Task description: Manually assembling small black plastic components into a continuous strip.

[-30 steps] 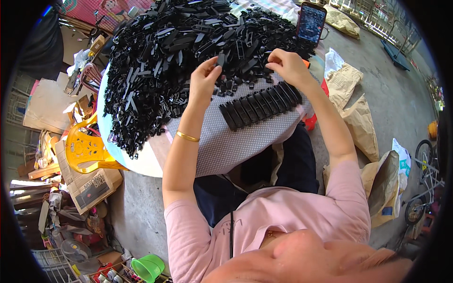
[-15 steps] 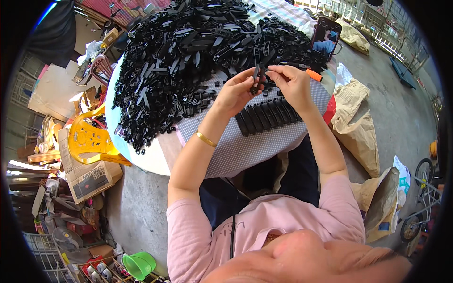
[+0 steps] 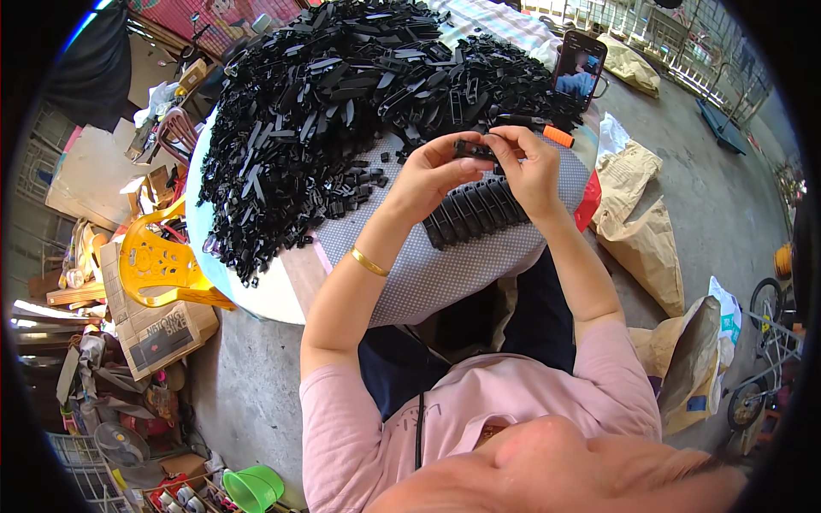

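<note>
Between my two hands, above the table's near part, is a small elongated black plastic part. My left hand is closed on its left end, thumb below and fingers behind. My right hand pinches at its other end, fingertips meeting the left hand's; whether a second small piece is in the right fingers is hidden. Just below my hands lies a neat row of similar long black plastic parts, side by side on the grey patterned cloth. Beyond them spreads a big heap of loose black plastic pieces.
A phone stands at the table's right rear, with an orange-handled tool nearer me. Brown paper sacks stand on the right floor. A yellow chair and a cardboard box are at the left, a green bucket lower left.
The black part has turned from upright to lying sideways between my hands. My right hand has come in closer to the left, and both now grip the part.
</note>
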`<state>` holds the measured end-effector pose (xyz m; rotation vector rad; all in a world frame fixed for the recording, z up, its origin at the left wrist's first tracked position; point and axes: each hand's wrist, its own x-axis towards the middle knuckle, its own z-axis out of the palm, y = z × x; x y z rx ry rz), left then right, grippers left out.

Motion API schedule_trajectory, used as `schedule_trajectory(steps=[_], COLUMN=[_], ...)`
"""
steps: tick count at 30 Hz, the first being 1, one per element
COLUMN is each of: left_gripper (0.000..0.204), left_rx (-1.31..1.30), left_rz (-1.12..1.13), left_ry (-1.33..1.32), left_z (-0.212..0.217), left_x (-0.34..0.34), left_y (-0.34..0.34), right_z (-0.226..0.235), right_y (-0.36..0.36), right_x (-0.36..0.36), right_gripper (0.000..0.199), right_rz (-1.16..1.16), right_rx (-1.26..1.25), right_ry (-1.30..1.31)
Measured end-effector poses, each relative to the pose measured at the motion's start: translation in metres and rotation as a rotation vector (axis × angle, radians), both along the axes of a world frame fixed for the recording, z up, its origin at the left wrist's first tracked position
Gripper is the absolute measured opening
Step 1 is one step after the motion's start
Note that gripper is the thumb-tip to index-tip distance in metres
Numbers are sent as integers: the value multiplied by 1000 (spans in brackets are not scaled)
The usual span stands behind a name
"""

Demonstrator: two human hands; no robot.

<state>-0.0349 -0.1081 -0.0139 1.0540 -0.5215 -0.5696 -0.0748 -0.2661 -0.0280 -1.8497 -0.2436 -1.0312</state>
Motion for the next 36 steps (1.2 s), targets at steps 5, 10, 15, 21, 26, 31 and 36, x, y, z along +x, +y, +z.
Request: schedule_trajectory(steps=[5, 10, 15, 21, 26, 31, 36], left_gripper=[29, 33, 39, 39, 38, 33, 32], left_rx=[92, 34, 28, 28, 36, 44, 97], left_rz=[-17, -17, -59, -50, -10, 7, 101], left_ry=[17, -3, 1, 4, -48, 54, 30], left_z=[-17, -16, -10, -11, -11, -15, -12], left_x=[13, 5, -3, -4, -4, -5, -17], left_y=[6, -1, -3, -4, -3, -5, -14], right_z=[7, 15, 15, 11, 16, 11, 11], right_y=[0, -1, -1, 0, 0, -7, -7], right_x=[-12, -14, -12, -13, -20, -25, -37], right_gripper=[10, 13, 15, 18, 19, 24, 35], right_rz=[-48, -12, -67, -96, 25, 166, 92], right_rx=[-64, -188, -268, -342, -401, -369, -381], right_ry=[-44, -127, -209, -238, -47, 27, 75])
